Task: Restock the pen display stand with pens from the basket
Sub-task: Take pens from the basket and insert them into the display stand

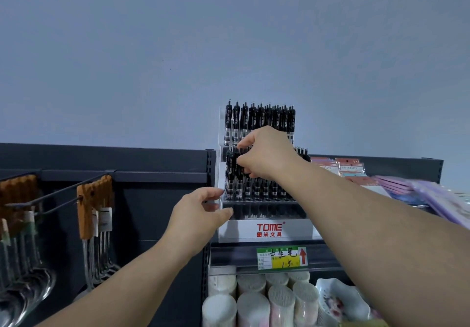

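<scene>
At the left edge of the shelf [229, 254], the right hand [268, 152] grips an upright black plastic pen [239, 171] in curled fingers at the middle row of the white tiered display stand [292, 230], whose front-left corner the left hand [197, 216] pinches.

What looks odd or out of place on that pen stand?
Nothing spilled or broken. The pens stand upright in rows on the display stand; only its lowest front row looks empty. The right hand grips pens at the middle row; the left hand holds the stand's side.
</scene>
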